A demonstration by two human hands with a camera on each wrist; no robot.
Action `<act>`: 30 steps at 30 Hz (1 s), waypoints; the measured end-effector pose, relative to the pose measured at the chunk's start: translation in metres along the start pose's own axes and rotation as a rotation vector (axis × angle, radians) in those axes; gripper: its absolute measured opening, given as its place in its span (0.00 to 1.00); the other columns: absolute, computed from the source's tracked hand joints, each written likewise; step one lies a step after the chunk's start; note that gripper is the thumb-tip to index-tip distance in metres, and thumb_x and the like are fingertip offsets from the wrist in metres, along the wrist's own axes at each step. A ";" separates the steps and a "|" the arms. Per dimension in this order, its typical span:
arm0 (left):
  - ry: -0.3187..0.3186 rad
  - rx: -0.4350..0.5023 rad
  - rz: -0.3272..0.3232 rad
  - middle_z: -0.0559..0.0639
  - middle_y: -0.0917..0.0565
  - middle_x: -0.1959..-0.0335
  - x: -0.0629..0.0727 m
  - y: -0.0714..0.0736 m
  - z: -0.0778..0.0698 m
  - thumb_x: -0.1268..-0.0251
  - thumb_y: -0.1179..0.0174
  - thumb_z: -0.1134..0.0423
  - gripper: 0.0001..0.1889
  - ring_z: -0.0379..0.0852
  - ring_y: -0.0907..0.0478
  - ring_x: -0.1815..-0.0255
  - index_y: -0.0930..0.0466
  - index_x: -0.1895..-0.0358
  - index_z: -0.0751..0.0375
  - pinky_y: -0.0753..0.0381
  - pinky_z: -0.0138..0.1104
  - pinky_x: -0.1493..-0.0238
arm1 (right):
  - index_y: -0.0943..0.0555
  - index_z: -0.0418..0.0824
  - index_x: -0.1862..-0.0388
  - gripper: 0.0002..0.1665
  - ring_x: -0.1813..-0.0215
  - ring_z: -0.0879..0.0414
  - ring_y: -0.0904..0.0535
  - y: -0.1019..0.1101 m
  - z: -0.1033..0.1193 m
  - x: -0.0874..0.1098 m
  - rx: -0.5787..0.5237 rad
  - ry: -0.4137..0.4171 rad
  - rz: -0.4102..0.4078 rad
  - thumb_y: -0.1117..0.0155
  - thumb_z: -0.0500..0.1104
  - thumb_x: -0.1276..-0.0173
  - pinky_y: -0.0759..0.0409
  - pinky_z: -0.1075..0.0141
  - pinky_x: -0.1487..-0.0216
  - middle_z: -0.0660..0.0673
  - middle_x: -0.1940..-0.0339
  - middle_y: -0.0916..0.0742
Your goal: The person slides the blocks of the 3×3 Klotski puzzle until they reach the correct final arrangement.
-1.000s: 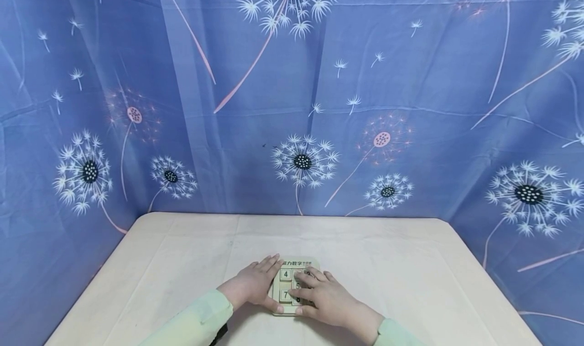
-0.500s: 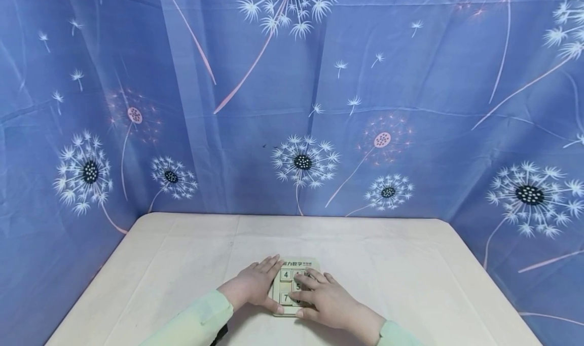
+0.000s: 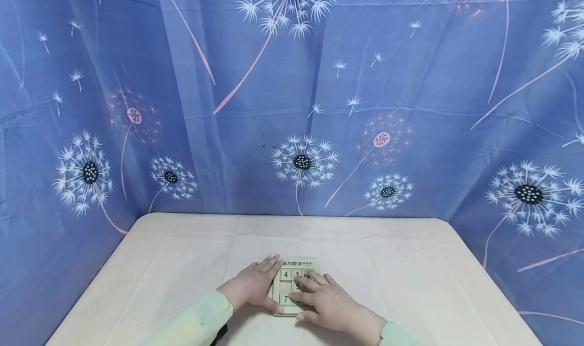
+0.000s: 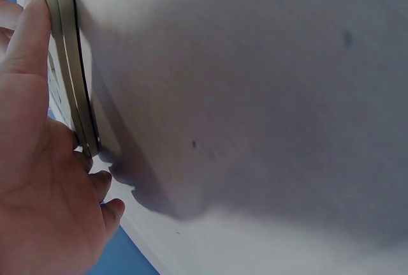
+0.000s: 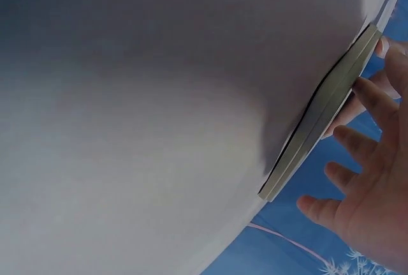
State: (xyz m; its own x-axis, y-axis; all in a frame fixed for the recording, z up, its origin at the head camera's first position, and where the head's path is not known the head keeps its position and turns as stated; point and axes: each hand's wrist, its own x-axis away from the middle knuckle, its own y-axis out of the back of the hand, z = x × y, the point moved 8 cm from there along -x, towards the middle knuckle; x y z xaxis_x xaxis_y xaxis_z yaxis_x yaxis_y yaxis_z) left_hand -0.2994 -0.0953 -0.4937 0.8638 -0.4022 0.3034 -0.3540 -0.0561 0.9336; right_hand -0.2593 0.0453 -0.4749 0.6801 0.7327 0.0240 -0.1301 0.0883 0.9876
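Observation:
A pale green number slide puzzle point(image 3: 296, 259) lies at the table's near middle. Tiles 4 point(image 3: 285, 274), 5 point(image 3: 296, 286) and 7 point(image 3: 285, 299) show, with a bare slot between 4 and 7. My left hand point(image 3: 257, 283) holds the puzzle's left side, thumb near the front corner and fingers toward the far one; the left wrist view shows the thumb along the board's edge point(image 4: 73, 64). The right hand point(image 3: 330, 300) reaches over the right side, fingers spread, fingertips at the tiles and thumb at the front edge. It hides most right-column tiles.
A white cloth covers the table point(image 3: 182, 265). Blue curtains point(image 3: 228, 158) with dandelion prints stand behind it and at both sides. A dark strap point(image 3: 220, 334) shows under the left sleeve.
Tile 7 has slid slightly toward the near edge. The right fingers have shifted a little, so tile 1 shows more. The left hand stays in place.

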 end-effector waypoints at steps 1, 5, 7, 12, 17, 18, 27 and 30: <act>0.000 0.000 0.000 0.54 0.45 0.15 0.000 0.000 0.000 0.54 0.29 0.27 0.64 0.53 0.47 0.14 0.45 0.19 0.60 0.40 0.51 0.15 | 0.20 0.62 0.32 0.31 0.21 0.39 0.31 0.000 0.000 0.000 0.003 -0.001 0.002 0.42 0.70 0.29 0.24 0.32 0.31 0.46 0.23 0.24; -0.001 -0.007 -0.004 0.54 0.44 0.15 0.000 0.000 0.000 0.54 0.29 0.27 0.64 0.53 0.46 0.14 0.45 0.19 0.61 0.39 0.50 0.16 | 0.22 0.60 0.31 0.33 0.21 0.40 0.31 -0.002 -0.001 0.001 0.005 -0.005 0.006 0.43 0.70 0.29 0.25 0.33 0.30 0.47 0.22 0.25; -0.003 -0.013 -0.006 0.55 0.44 0.15 0.000 0.000 0.000 0.55 0.29 0.27 0.64 0.53 0.46 0.14 0.45 0.19 0.61 0.39 0.50 0.16 | 0.22 0.58 0.30 0.34 0.21 0.40 0.31 -0.002 -0.002 0.001 0.002 -0.006 0.004 0.44 0.70 0.29 0.25 0.33 0.30 0.47 0.22 0.25; -0.007 -0.013 -0.007 0.55 0.44 0.15 0.000 0.000 0.000 0.54 0.29 0.27 0.64 0.53 0.46 0.14 0.45 0.19 0.61 0.39 0.51 0.16 | 0.25 0.54 0.27 0.36 0.21 0.40 0.31 0.001 -0.006 -0.003 0.016 -0.016 -0.027 0.43 0.68 0.27 0.25 0.33 0.30 0.45 0.23 0.24; -0.007 -0.014 -0.008 0.55 0.44 0.15 -0.001 0.000 0.000 0.55 0.29 0.27 0.64 0.53 0.46 0.14 0.45 0.19 0.61 0.39 0.51 0.16 | 0.26 0.49 0.26 0.37 0.21 0.38 0.32 0.006 -0.012 -0.010 -0.003 -0.037 -0.041 0.41 0.66 0.27 0.26 0.32 0.29 0.43 0.23 0.25; -0.007 -0.012 -0.006 0.54 0.44 0.15 -0.001 0.000 0.000 0.55 0.29 0.27 0.64 0.53 0.46 0.14 0.45 0.19 0.60 0.39 0.51 0.16 | 0.26 0.49 0.26 0.36 0.21 0.38 0.32 0.007 -0.013 -0.012 -0.010 -0.040 -0.042 0.41 0.65 0.27 0.26 0.32 0.29 0.42 0.23 0.25; -0.005 -0.005 0.007 0.54 0.45 0.15 -0.001 -0.001 0.000 0.54 0.30 0.27 0.63 0.52 0.47 0.14 0.45 0.18 0.60 0.39 0.50 0.16 | 0.25 0.48 0.27 0.36 0.21 0.38 0.32 0.005 -0.017 -0.020 -0.034 -0.077 -0.030 0.40 0.64 0.27 0.27 0.31 0.29 0.42 0.23 0.25; -0.008 -0.007 0.006 0.54 0.44 0.15 -0.001 -0.001 0.000 0.54 0.30 0.27 0.63 0.53 0.47 0.14 0.45 0.19 0.60 0.39 0.50 0.16 | 0.25 0.48 0.27 0.36 0.21 0.37 0.32 0.005 -0.017 -0.022 -0.040 -0.083 -0.029 0.40 0.64 0.27 0.28 0.31 0.29 0.41 0.23 0.25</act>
State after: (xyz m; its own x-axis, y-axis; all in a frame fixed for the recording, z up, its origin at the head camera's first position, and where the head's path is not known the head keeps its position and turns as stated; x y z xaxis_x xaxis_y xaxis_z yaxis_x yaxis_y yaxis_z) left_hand -0.3004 -0.0949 -0.4950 0.8588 -0.4094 0.3080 -0.3569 -0.0469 0.9330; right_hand -0.2874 0.0416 -0.4727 0.7415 0.6708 0.0099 -0.1372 0.1371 0.9810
